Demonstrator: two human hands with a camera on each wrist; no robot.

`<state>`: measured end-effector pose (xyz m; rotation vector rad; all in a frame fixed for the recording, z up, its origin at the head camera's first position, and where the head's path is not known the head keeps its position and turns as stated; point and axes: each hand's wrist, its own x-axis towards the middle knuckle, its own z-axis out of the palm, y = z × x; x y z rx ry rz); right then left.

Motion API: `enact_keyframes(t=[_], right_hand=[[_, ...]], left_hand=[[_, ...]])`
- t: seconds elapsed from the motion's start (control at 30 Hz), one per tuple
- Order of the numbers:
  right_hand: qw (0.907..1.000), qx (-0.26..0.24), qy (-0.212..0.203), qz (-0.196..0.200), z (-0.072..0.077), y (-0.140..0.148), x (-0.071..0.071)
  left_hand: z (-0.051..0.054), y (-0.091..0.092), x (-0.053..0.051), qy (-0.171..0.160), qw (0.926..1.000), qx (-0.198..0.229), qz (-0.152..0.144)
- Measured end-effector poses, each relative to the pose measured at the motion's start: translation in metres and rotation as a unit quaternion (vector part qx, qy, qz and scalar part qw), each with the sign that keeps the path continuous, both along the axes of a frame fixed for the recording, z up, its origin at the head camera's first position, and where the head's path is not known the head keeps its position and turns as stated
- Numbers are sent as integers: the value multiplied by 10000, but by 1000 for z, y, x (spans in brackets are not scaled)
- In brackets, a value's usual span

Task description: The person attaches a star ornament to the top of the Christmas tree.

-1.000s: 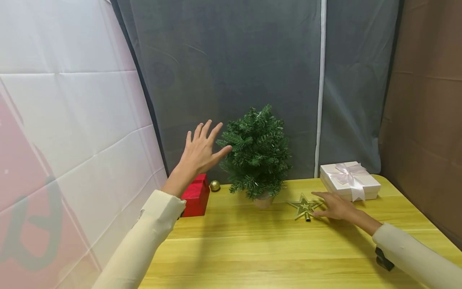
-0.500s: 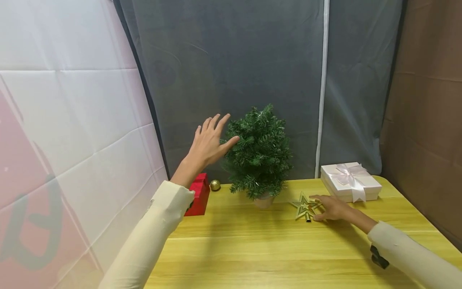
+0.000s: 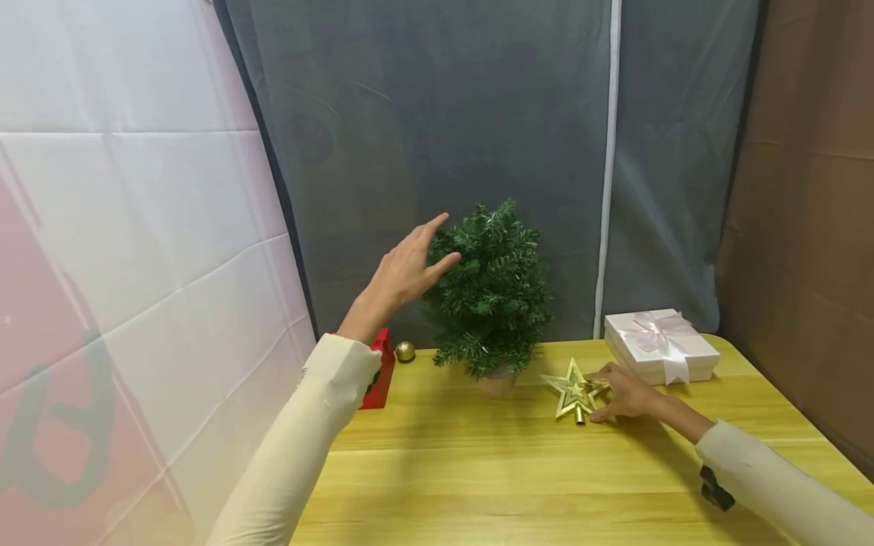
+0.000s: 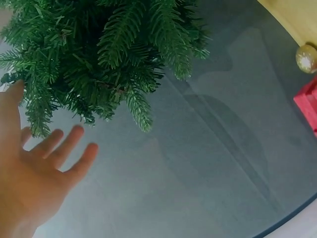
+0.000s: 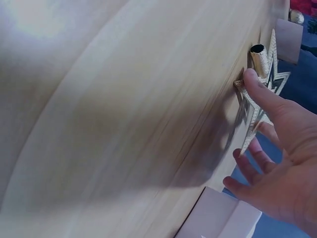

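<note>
A small green Christmas tree (image 3: 493, 292) stands in a pale pot (image 3: 498, 382) near the back of the table. Beside its upper left branches, my left hand (image 3: 408, 267) is raised with fingers extended; in the left wrist view that hand (image 4: 42, 173) reaches to the lower foliage edge, and contact is hard to tell. To the right of the pot, my right hand (image 3: 630, 393) pinches one side of a gold star tree topper (image 3: 570, 391). The right wrist view shows the thumb on the star (image 5: 253, 111) near its hollow socket, with fingers on the other side.
A white gift box (image 3: 665, 350) with a ribbon bow sits behind the right hand. At the back left are a gold ball ornament (image 3: 405, 351) and a red box (image 3: 379, 385), partly hidden by the left sleeve. A grey curtain (image 3: 437, 106) hangs behind the wooden table (image 3: 478, 478).
My left hand has moved right and slightly up, closer to the tree. My right hand has closed on the star, which now tilts up and catches more light.
</note>
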<state>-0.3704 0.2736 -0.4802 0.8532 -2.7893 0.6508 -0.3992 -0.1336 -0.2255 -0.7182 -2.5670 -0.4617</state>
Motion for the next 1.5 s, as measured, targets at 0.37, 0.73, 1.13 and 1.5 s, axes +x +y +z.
enact_keyframes(t=[0.37,0.73,1.13,1.5], right_hand=[[9977,-572,354,-8,-3,2,1],[9952,-937,134,237,-2,7,-2],[9888,-1333,-665,44,5,3,3],[9821,-1695,-805,-164,2,4,5]], left_hand=[[-5,-2,-13,-108,9969,556,-537],[-18,-1,-22,-163,9850,1317,-1107],[-23,2,-23,-69,9778,1697,-1224],[-28,1,-23,-115,9752,1872,-1172]])
